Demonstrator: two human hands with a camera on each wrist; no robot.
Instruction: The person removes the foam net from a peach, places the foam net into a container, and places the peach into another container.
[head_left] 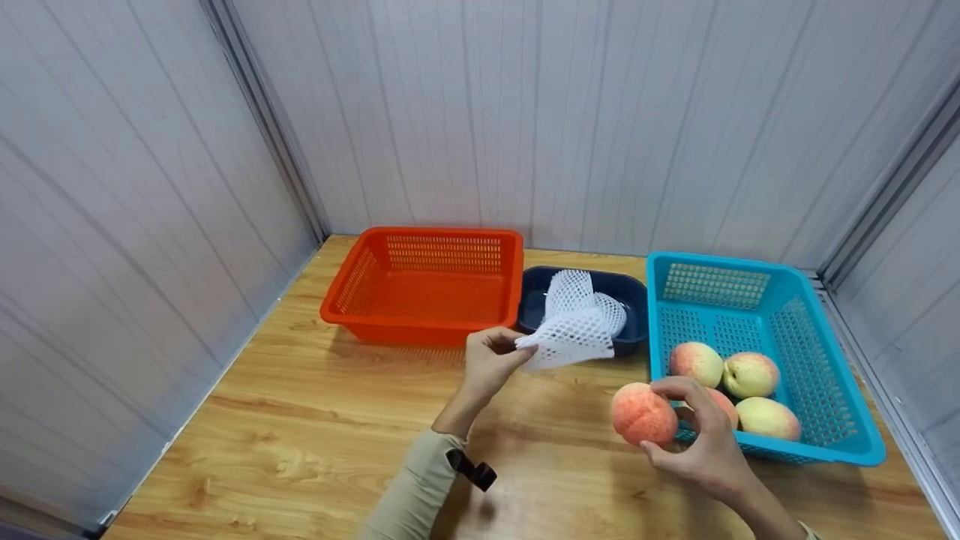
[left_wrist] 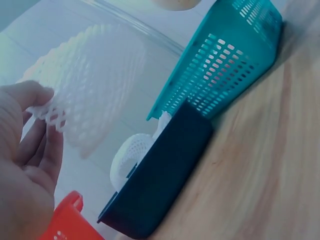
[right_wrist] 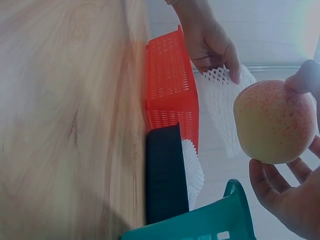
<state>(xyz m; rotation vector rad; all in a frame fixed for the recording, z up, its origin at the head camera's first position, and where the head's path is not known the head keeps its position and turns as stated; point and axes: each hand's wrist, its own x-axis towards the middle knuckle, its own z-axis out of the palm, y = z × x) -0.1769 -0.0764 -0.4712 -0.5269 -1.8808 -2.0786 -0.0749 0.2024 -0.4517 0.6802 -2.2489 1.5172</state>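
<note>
My left hand [head_left: 491,365] pinches one end of a white foam fruit net [head_left: 574,341] between thumb and fingers, holding it above the table in front of the dark blue bin [head_left: 634,300]. In the left wrist view the net [left_wrist: 95,85] spreads out flat from the fingertips. To the right, my right hand [head_left: 701,442] grips a peach [head_left: 643,414] at the front left corner of the blue basket [head_left: 840,442]. The right wrist view shows the peach [right_wrist: 275,121] held between thumb and fingers, bare of any net. Net and peach are apart.
Several peaches [head_left: 752,374] lie in the blue basket. More white foam nets [head_left: 570,289] sit in the dark blue bin, which stands between that basket and a red basket [head_left: 420,330]. Pale panel walls [head_left: 450,112] enclose the wooden table [head_left: 300,420] at the back and sides.
</note>
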